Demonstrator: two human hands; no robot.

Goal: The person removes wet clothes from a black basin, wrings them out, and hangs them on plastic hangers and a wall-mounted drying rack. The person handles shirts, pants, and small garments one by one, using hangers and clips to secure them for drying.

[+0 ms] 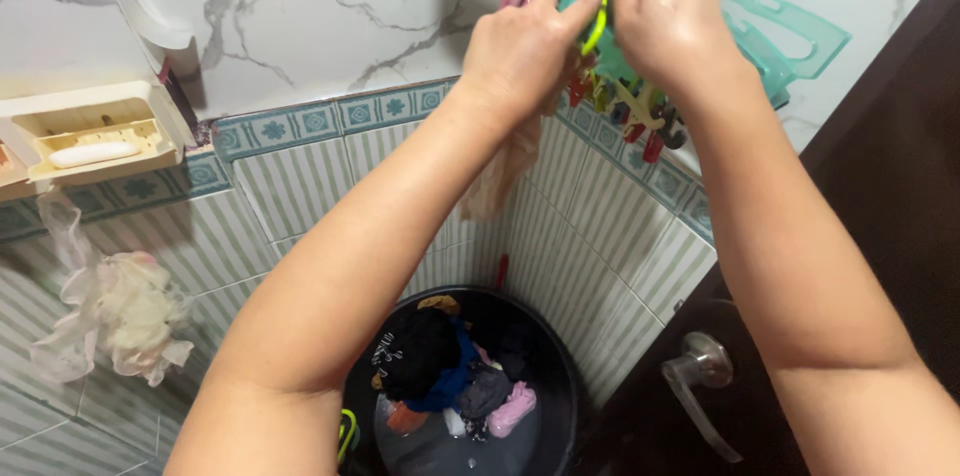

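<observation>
Both my hands are raised to a bunch of plastic clothes hangers (770, 36) hanging in the tiled corner, teal and pink ones with coloured clips below. My left hand (520, 56) and my right hand (670, 21) pinch a thin yellow-green hanger (601, 6) between their fingertips. A beige thin cloth (497, 171) droops under my left hand against the wall. Below my arms stands a black bucket (560, 356) with water and several dark, blue and pink garments in it.
A cream soap holder (95, 131) with a white soap bar is fixed to the wall at left. A pale mesh sponge (115, 311) hangs beneath it. A dark door with a silver lever handle (700, 376) is at right.
</observation>
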